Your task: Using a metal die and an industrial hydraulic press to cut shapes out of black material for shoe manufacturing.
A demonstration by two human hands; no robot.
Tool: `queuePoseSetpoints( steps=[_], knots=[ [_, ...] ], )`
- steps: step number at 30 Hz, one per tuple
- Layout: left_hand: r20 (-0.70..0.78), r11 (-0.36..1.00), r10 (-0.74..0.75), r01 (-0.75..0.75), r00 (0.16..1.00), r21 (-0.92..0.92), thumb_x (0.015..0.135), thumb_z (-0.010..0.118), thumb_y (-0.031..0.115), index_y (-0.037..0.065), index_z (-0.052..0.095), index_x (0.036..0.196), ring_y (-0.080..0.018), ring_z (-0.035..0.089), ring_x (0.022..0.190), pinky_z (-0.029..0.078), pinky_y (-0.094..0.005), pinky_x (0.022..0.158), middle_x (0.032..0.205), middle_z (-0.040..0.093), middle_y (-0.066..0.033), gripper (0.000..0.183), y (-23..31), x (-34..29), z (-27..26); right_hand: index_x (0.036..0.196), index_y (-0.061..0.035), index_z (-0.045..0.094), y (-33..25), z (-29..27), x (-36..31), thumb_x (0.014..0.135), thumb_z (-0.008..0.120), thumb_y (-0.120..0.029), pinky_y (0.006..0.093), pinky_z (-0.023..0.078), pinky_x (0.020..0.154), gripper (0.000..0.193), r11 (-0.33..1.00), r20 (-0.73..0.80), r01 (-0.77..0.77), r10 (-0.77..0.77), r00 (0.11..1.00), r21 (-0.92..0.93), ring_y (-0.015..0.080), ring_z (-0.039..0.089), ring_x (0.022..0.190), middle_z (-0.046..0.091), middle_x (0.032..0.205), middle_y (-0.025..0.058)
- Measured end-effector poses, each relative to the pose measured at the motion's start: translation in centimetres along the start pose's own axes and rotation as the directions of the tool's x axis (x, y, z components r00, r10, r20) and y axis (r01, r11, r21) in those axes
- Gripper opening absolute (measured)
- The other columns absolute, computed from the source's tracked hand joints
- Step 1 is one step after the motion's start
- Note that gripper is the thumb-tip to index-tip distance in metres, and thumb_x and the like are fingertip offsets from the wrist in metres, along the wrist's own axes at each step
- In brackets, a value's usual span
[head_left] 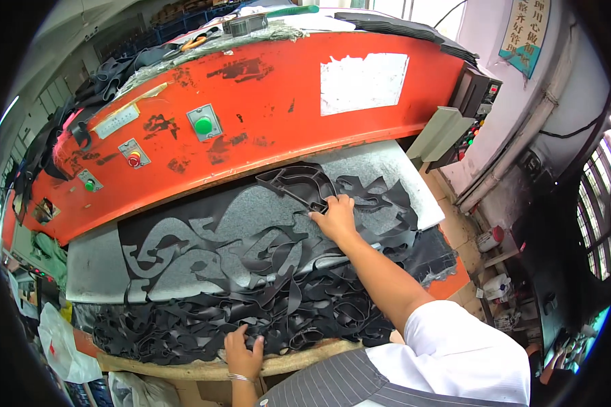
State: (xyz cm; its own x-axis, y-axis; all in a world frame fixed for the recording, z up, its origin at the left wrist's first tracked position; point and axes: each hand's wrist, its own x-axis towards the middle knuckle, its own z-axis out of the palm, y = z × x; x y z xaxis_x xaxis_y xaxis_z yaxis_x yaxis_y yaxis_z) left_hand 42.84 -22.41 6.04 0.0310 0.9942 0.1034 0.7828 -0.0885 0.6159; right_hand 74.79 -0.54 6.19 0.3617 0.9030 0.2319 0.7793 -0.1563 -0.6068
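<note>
A dark cutting die (273, 179), a curved open metal frame with a pointed end, sits on the black sheet material (204, 198) near the back of the pale press bed (91, 261). My right hand (337, 218) reaches across and grips its near right end between thumb and fingers. Large curved openings are cut through the sheet, and the pale bed shows through them. Low at the front, my left hand (243, 354) has its fingers apart and holds nothing. Its fingertips are by the heap of black offcuts (204, 325); whether they touch it I cannot tell.
An orange press beam (271, 102) with a green button (203, 125) and a red button (134, 159) spans the back. A control box (472, 112) stands at the right. White plastic bags (68, 346) hang at the lower left. More black sheets (407, 27) lie atop the beam.
</note>
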Motion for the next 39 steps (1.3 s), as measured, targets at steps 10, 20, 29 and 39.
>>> queuePoseSetpoints(
  steps=[10, 20, 29, 39],
  knots=[
    [0.124, 0.999, 0.029, -0.033, 0.992, 0.035, 0.075, 0.073, 0.023, 0.0, 0.056, 0.117, -0.037, 0.051, 0.094, 0.041, -0.0453, 0.083, 0.099, 0.053, -0.0179, 0.051, -1.2, 1.3, -0.5, 0.11, 0.0039, 0.062, -1.3, 3.3, 2.8, 0.069, 0.08, -0.033, 0.0431, 0.039, 0.099, 0.058, 1.0, -0.08, -0.005, 0.003, 0.997, -0.027, 0.0402, 0.043, 0.114, 0.05, 0.12, 0.0261],
    [0.482, 0.995, 0.051, -0.004, 0.875, -0.097, 0.076, 0.075, 0.037, 0.009, 0.055, 0.126, -0.0316, 0.05, 0.106, 0.031, -0.0456, 0.096, 0.114, 0.054, -0.0139, 0.061, -4.4, 3.4, -1.7, 0.138, -0.0126, 0.044, 2.0, 0.7, 1.0, 0.075, 0.074, -0.04, 0.0469, 0.031, 0.103, 0.075, 0.965, 0.106, 0.206, -0.191, 0.976, -0.16, 0.0351, 0.041, 0.128, 0.051, 0.135, 0.0152],
    [0.8, 0.878, 0.153, 0.291, 0.58, -0.379, 0.079, 0.073, 0.036, 0.007, 0.061, 0.12, -0.03, 0.058, 0.102, 0.041, -0.0406, 0.093, 0.114, 0.061, -0.0141, 0.051, -17.0, 3.3, 3.3, 0.14, -0.0143, 0.042, 3.0, 1.5, 2.2, 0.081, 0.069, -0.04, 0.0442, 0.031, 0.102, 0.07, 0.948, 0.125, 0.249, -0.228, 0.966, -0.196, 0.0298, 0.042, 0.129, 0.052, 0.136, 0.0124],
    [0.372, 0.923, 0.382, -0.325, 0.846, -0.208, 0.083, 0.066, 0.017, -0.001, 0.065, 0.1, -0.0304, 0.063, 0.093, 0.048, -0.0364, 0.084, 0.097, 0.066, -0.0159, 0.024, 1.2, 31.3, -3.3, 0.141, -0.0086, 0.038, 3.2, 0.0, 2.9, 0.081, 0.069, -0.037, 0.0441, 0.032, 0.103, 0.073, 0.959, 0.099, 0.261, -0.251, 0.963, -0.112, 0.0304, 0.044, 0.128, 0.051, 0.136, 0.0138]
  ],
)
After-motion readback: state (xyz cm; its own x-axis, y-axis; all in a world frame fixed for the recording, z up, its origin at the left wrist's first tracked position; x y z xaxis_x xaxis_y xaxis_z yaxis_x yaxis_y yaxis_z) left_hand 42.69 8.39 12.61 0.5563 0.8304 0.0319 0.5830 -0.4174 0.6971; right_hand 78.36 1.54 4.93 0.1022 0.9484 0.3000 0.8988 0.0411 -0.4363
